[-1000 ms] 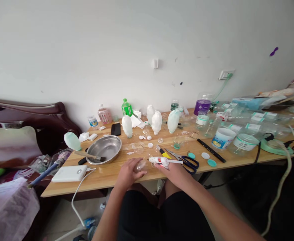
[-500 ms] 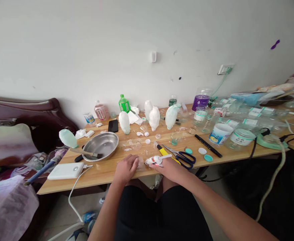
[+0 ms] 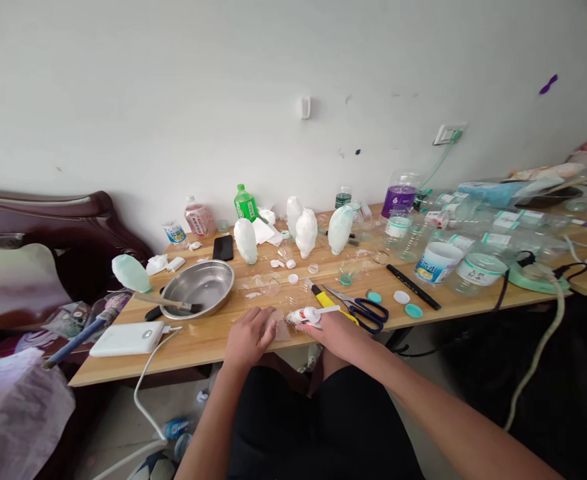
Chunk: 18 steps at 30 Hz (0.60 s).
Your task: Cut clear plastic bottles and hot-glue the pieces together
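Note:
My right hand (image 3: 331, 330) is closed around a white hot glue gun (image 3: 304, 315) with red markings. A pale stick juts from its back end, and its dark tip points left, near a clear plastic piece (image 3: 282, 331) at the table's front edge. Resting on that piece from the left is my left hand (image 3: 250, 337), its fingers bent and thumb against the plastic; part of the piece is hidden under them. Just beyond my right hand lie a yellow-handled cutter (image 3: 326, 298) and dark-handled scissors (image 3: 366, 311).
Left of my hands are a steel bowl (image 3: 213, 290) with a brush (image 3: 173, 303) across it, and a white power bank (image 3: 127, 338). Several white-coated bottle shapes (image 3: 306, 233) stand farther back. Plastic bottles (image 3: 481, 270), a black marker (image 3: 413, 287) and a power strip (image 3: 536, 280) are rightward.
The view has shifted slightly. My left thumb sits a little farther from the fingers, showing more of the plastic piece. My right hand keeps its hold on the glue gun.

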Each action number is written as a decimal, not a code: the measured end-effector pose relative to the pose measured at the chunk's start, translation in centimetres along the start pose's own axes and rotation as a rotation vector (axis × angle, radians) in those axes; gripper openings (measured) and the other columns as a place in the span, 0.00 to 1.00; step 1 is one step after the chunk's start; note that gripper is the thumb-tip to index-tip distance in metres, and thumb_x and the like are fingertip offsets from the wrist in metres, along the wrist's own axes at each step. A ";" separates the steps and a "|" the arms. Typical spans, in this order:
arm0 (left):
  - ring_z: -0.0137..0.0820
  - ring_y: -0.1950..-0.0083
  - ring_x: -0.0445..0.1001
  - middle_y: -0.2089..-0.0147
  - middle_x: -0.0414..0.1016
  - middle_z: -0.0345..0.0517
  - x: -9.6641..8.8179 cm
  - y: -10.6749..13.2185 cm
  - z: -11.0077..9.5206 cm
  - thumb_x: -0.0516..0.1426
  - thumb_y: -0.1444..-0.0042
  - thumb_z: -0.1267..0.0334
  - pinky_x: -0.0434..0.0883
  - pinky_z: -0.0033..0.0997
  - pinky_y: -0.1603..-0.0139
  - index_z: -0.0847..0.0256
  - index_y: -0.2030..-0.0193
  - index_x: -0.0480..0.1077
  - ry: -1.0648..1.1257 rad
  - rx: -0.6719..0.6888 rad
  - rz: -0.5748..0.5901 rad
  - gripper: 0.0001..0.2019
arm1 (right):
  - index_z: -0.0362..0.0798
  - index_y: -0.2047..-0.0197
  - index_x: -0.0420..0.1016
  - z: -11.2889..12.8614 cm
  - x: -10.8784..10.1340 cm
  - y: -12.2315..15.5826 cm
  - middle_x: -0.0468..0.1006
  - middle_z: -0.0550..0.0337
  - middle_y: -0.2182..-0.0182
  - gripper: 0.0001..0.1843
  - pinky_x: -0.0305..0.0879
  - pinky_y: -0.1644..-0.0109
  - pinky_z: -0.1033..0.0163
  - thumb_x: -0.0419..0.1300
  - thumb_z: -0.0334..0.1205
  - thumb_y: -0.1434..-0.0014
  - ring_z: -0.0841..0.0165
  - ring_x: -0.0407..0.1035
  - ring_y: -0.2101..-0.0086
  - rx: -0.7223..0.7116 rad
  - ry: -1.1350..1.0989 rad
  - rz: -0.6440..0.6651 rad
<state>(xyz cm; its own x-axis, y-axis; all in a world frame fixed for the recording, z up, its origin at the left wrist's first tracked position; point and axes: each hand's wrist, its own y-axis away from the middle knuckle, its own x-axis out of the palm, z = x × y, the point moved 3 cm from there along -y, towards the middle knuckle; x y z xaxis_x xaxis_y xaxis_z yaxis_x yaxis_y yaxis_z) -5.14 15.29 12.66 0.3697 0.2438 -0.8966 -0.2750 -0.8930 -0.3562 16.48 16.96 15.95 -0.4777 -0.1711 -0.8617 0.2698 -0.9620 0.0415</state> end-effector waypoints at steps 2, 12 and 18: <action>0.38 0.55 0.75 0.57 0.77 0.48 0.0 0.1 -0.1 0.48 0.33 0.55 0.71 0.34 0.54 0.56 0.43 0.70 -0.025 0.020 -0.008 0.17 | 0.46 0.66 0.82 0.0 0.0 0.1 0.83 0.48 0.70 0.21 0.62 0.67 0.62 0.60 0.57 0.41 0.58 0.77 0.68 0.017 0.011 0.034; 0.40 0.57 0.73 0.59 0.76 0.51 0.2 0.7 -0.3 0.50 0.34 0.56 0.69 0.38 0.56 0.60 0.42 0.69 -0.096 0.107 -0.107 0.19 | 0.48 0.56 0.81 -0.7 1.1 1.1 0.83 0.49 0.59 0.21 0.67 0.55 0.60 0.57 0.55 0.38 0.55 0.76 0.56 -0.035 -0.069 0.014; 0.42 0.50 0.73 0.49 0.75 0.55 -0.1 1.6 0.8 0.51 0.35 0.57 0.68 0.41 0.50 0.60 0.37 0.64 -0.017 0.069 -0.241 0.22 | 0.54 0.51 0.78 -0.5 1.4 3.3 0.82 0.57 0.54 0.17 0.67 0.48 0.63 0.54 0.50 0.35 0.62 0.75 0.53 -0.232 -0.267 -0.054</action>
<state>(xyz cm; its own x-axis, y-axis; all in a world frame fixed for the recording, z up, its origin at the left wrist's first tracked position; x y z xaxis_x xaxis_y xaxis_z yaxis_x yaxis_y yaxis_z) -6.32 14.17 11.97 0.4174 0.4531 -0.7877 -0.2405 -0.7808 -0.5766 17.12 13.66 14.60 -0.6898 -0.1999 -0.6959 0.4057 -0.9028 -0.1428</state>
